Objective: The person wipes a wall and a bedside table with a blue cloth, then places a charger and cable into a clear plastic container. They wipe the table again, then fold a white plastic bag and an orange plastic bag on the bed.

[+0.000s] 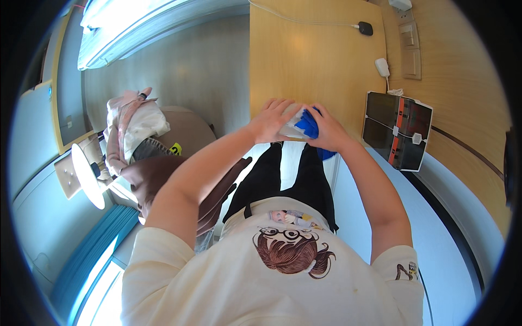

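Note:
My left hand point(270, 122) grips the left side of a small pale, translucent container point(290, 129), its fingers spread over the far edge. From the other side, my right hand point(331, 129) presses a bright blue cloth point(308, 123) against the container. More blue cloth hangs below my right hand. Both hands are at the near edge of a light wooden desk point(314, 61), in front of my black trousers. My fingers cover much of the container, so its exact kind cannot be told.
A small black device point(365, 28) with a white cable lies on the desk. A white adapter point(382, 67) is at its right edge. A dark box with an orange band point(397, 130) stands at right. Left are a chair point(187, 122) with clothes and a round white lamp point(87, 175).

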